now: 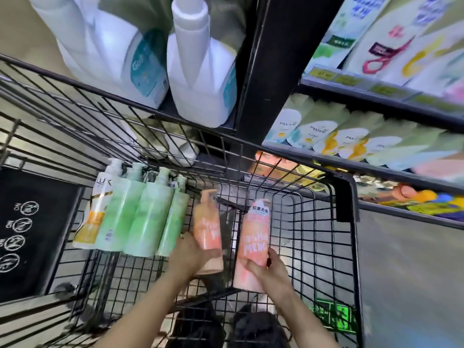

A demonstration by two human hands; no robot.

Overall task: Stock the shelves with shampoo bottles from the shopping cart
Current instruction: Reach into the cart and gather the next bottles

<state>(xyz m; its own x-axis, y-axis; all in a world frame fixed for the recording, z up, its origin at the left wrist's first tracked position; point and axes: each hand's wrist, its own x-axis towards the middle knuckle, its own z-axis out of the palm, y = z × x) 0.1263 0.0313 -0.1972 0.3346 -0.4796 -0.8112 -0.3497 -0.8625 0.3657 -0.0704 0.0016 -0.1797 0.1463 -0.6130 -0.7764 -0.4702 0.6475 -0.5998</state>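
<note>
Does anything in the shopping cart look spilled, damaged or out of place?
Nothing stands out. The pale green pump bottles and the white and gold bottle lie side by side in the black wire cart, no spill visible. The left hand and right hand each hold an intact peach pump bottle.

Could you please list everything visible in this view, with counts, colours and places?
Black wire shopping cart: one, black, centre, holding the bottles.
Peach-pink plastic pump bottles: two, peach-pink, cart right of centre, one in each hand.
Pale green plastic pump bottles: at least three, green, lying side by side in cart left.
White and orange plastic pump bottle: one, leftmost of that row.
Large white plastic jugs: two, white with teal labels, shelf upper left.
Pale green and white shelf bottles: a row, count unclear, shelf at right.
Black sign with white symbols: one, cart's left end.
Left hand: grips the left pink bottle.
Right hand: grips the right pink bottle.
</note>
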